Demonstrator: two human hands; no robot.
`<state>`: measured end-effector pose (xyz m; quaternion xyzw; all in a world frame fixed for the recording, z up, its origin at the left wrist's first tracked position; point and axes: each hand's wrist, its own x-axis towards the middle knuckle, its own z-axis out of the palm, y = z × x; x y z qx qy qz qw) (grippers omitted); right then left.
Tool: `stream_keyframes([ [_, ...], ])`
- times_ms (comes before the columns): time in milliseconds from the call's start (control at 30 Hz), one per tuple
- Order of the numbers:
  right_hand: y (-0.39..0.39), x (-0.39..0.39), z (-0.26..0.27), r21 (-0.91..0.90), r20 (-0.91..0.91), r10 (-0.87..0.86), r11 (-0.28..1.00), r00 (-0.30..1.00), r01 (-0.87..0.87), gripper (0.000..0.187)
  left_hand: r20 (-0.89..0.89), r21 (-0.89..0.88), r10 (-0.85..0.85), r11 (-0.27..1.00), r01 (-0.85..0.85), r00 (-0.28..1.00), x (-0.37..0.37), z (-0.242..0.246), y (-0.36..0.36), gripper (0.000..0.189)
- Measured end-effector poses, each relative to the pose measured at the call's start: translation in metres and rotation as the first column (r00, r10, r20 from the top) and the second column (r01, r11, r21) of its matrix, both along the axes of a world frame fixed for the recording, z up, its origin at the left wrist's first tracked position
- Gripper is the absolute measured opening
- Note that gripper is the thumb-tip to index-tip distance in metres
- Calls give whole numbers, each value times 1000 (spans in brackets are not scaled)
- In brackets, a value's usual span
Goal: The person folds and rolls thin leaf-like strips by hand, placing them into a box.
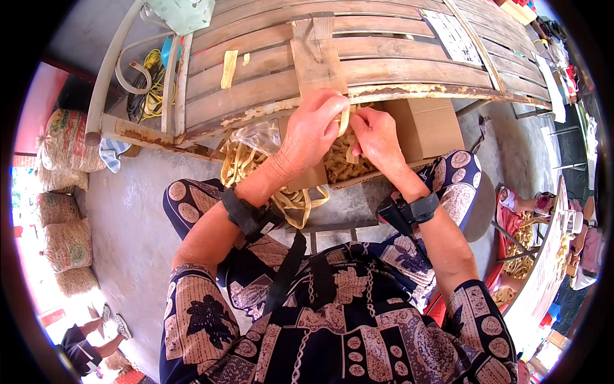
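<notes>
A pale yellow flat strip (345,122) runs between my two hands, at the bench's near edge. My left hand (314,127) pinches it from the left, and my right hand (376,137) has its fingertips closed on it close by. Part of the strip is hidden by the fingers. Below the hands stands an open cardboard box (431,125) holding a heap of short yellow pieces (348,165). Left of the box, longer yellow strips (240,161) lie in a clear plastic bag (259,134). Some loose strips (300,201) hang down between my knees.
A wooden board (316,62) lies across the slatted bench (393,48) before me. On the slats are a yellow strip piece (229,69) and a printed sheet (451,36). Full woven sacks (67,240) are stacked at left. Other people work at a table (537,273) at right.
</notes>
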<state>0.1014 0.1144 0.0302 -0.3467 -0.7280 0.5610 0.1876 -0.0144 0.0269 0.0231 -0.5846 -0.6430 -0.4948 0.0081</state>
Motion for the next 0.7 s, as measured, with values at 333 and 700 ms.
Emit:
stream_keyframes([
  [333,15,10,-6,-286,-3,267,923,964,-256,28,-93,-191,-113,977,93,989,-14,-18,-2,16],
  [700,13,15,-15,-367,-11,455,827,891,-426,32,223,-391,-190,881,266,956,-15,-15,-8,13],
])
